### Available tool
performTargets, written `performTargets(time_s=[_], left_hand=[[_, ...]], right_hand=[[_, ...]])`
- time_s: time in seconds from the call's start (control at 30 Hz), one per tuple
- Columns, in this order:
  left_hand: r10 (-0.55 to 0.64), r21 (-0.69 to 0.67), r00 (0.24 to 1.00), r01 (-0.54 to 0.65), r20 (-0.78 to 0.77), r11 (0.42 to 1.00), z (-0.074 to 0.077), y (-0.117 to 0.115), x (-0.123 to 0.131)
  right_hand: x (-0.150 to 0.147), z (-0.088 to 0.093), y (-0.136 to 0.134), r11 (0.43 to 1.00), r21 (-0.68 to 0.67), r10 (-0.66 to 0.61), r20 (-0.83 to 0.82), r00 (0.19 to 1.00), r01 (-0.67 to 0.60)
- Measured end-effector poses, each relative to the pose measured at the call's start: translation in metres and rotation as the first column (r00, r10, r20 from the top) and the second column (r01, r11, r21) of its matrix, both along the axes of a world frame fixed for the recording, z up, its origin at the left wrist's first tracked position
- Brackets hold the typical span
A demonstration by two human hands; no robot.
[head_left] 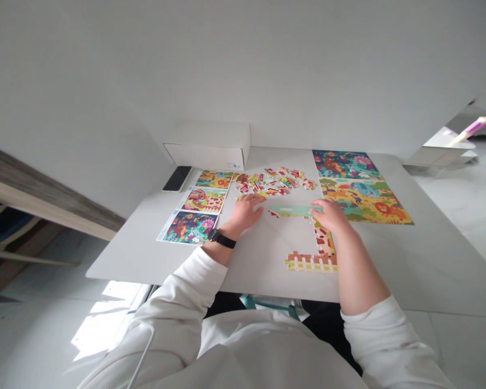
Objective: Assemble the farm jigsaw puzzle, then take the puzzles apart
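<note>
Far left, picture sheet (202, 200), its middle panel a barn-and-fence scene. Left hand (248, 210) next: palm down, fingers loosely spread at the near edge of the loose pieces (283, 189); can't tell if one is under the fingertips. Then the part-built puzzle (323, 240), flat on the table (263, 270), right of the left hand: a bracket, open side left. Top and bottom strips run left-right, right side runs away from the person; fence near, pale green strip far, so upright to the wearer. Overall long axis unclear. Right hand (330, 213) is at its far right corner, fingers bent; pinch or press, can't tell. Far right, two picture panels (362, 186). Step looks like joining edge pieces; next move probably calls for a matching left-side piece.
</note>
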State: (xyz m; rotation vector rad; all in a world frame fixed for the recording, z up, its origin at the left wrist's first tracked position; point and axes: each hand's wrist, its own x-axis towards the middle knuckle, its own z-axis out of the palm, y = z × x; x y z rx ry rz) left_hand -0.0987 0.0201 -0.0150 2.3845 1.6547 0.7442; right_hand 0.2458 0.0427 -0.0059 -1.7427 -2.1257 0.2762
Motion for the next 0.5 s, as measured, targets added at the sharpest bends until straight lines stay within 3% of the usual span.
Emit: performTargets(time_s=[0.1,0.3,0.5], left_hand=[[0.049,-0.026,0.998,-0.05,-0.046,0.998,-0.004,0.004,-0.006],[0.008,-0.034,0.995,-0.011,-0.097,0.999,-0.004,0.01,-0.012],[0.074,-0.063,0.988,-0.084,-0.135,0.995,-0.004,0.013,-0.017]], right_hand=[[-0.001,0.0,0.0,1.0,0.014,0.003,-0.025,1.0,-0.003],[-0.001,-0.003,0.003,0.999,0.029,0.022,-0.059,0.998,-0.02],[-0.001,-0.001,0.004,1.0,0.014,0.017,-0.041,0.999,-0.016]])
